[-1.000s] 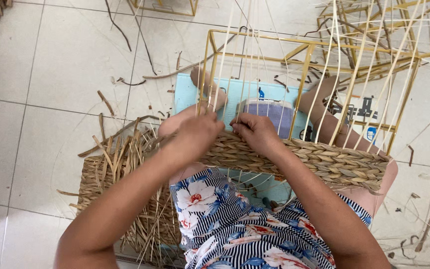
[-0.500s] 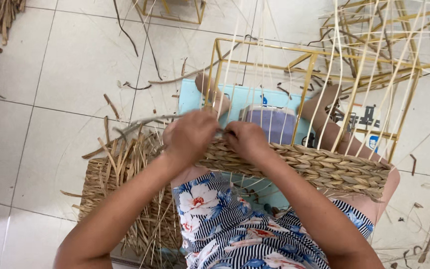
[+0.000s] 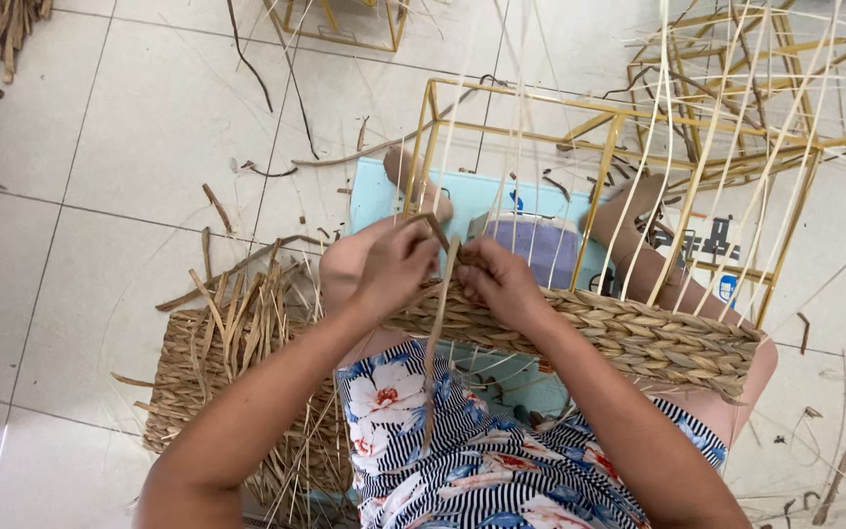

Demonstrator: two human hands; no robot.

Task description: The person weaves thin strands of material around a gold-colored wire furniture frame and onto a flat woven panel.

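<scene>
Both hands (image 3: 447, 274) pinch straw strand (image 3: 435, 338) at woven basket rim (image 3: 638, 338).

Seated person seen from above: garment (image 3: 462, 460) of navy-and-white narrow stripes printed with large white and pink flowers and some blue leaves. Both forearms bare, without sleeves; hands, left (image 3: 389, 264) and right (image 3: 501, 284), and feet uncovered.

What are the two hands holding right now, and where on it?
Both hands pinch dried weaving strands at the top edge of the woven band on the yellow wire frame. The left hand and right hand grip beside a loose strand hanging down.
</scene>
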